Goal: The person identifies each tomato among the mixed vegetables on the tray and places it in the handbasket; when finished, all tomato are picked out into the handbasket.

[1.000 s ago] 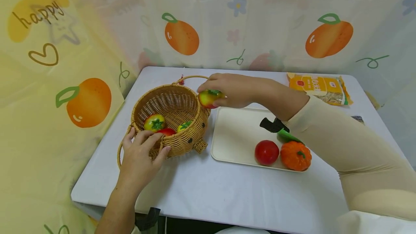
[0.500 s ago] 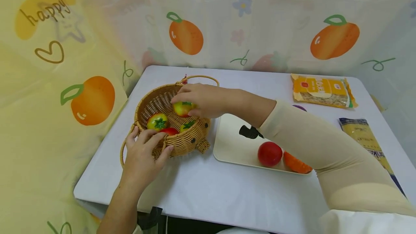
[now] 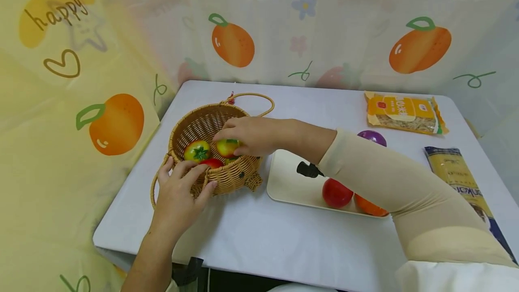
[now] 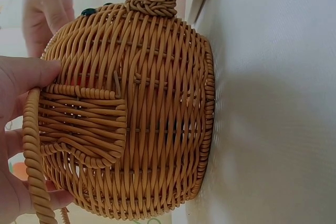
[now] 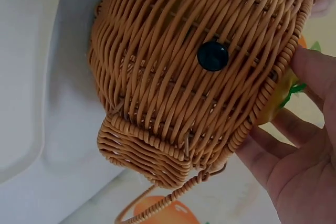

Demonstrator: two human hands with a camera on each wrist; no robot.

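Note:
A woven wicker basket (image 3: pixel 225 183) with dark button eyes (image 5: pixel 212 56) stands at the left of the table. My left hand (image 3: pixel 178 195) grips its near rim, fingertips inside and thumb outside. Inside the basket, my right hand (image 3: pixel 257 136) holds a yellow-green tomato (image 3: pixel 226 148) between thumb and fingers; in the right wrist view the tomato (image 5: pixel 278 98) shows partly behind the rim. Another yellow-green tomato (image 3: pixel 197 151) and a red one (image 3: pixel 212 163) lie in the basket. A further yellowish piece is mostly hidden by the rim.
Right of the basket is a cream tray (image 3: pixel 289 184) bearing a red tomato (image 3: pixel 337 192) and an orange pumpkin (image 3: pixel 371 206), partly behind the right sleeve. Beyond the sleeve lie a purple round item (image 3: pixel 372 137), a yellow food bag (image 3: pixel 405 112) and a gold-blue bag (image 3: pixel 460 175).
My right hand has moved left from above the basket's right rim and down into it with the yellow-green tomato. The left hand stays on the rim. The head view has shifted slightly.

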